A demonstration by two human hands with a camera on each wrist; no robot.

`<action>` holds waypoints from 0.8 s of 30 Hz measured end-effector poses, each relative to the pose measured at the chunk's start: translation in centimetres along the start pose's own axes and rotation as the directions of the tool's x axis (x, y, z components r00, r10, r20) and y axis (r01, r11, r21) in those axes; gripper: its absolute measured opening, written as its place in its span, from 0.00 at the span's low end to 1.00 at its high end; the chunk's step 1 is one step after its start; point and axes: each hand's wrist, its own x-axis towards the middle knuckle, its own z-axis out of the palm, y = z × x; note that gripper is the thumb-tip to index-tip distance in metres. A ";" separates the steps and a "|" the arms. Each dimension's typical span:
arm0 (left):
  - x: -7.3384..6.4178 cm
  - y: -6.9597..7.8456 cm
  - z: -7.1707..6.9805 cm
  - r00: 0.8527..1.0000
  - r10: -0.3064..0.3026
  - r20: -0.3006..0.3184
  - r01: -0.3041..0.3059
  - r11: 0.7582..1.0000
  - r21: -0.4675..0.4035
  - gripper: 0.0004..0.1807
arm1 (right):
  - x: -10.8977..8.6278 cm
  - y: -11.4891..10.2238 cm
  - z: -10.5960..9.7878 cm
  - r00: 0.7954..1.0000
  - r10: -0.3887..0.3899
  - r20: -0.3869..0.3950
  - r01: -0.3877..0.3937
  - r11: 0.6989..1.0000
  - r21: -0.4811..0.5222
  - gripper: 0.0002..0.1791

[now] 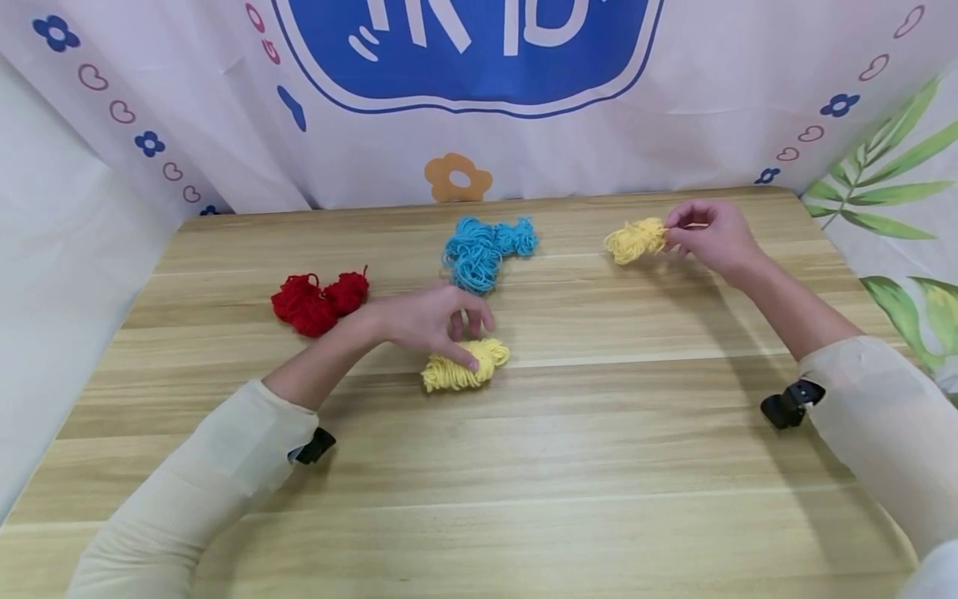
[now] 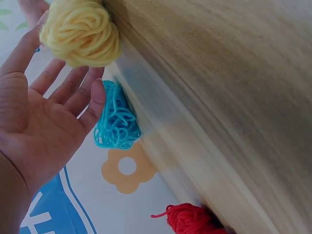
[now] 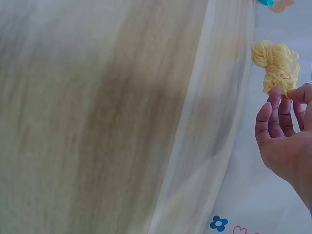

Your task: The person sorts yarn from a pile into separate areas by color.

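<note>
A yellow yarn hank [image 1: 460,370] lies on the wooden table, close to the middle. My left hand [image 1: 430,320] reaches over it from the far side. Its thumb lies along the yarn, while the other fingers are loosely bent and spread above its far edge. In the left wrist view the yellow hank [image 2: 83,34] partly hides those fingertips. Near the table's back right, my right hand [image 1: 711,237] pinches one end of a second yellow yarn hank [image 1: 636,241] between thumb and fingertips. The right wrist view shows this hank [image 3: 278,66] projecting beyond the fingers.
A blue yarn bundle [image 1: 482,249] lies at the back middle of the table, just beyond my left hand. Left of that, a red yarn bundle [image 1: 318,304] lies close behind my left forearm. A printed cloth [image 1: 554,158] hangs along the table's back edge.
</note>
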 end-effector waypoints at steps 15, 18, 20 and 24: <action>0.8 -0.1 0.3 0.999 -0.003 0.052 0.000 0.998 0.059 0.26 | 0.8 0.8 -0.6 0.999 0.004 -0.048 -0.001 0.999 0.054 0.12; 0.8 -0.1 0.4 0.999 0.009 0.049 -0.011 0.999 0.050 0.25 | 0.8 0.9 -0.5 0.999 0.014 -0.049 -0.012 0.999 0.030 0.11; 0.8 -0.2 0.4 0.999 0.015 0.044 -0.017 0.999 0.036 0.23 | 0.9 0.9 -0.5 0.999 0.021 -0.044 -0.020 1.000 0.017 0.10; 0.8 -0.3 0.3 0.999 0.031 0.035 -0.032 0.999 0.012 0.21 | 1.0 0.8 -0.3 0.998 0.045 -0.039 -0.045 0.999 0.010 0.08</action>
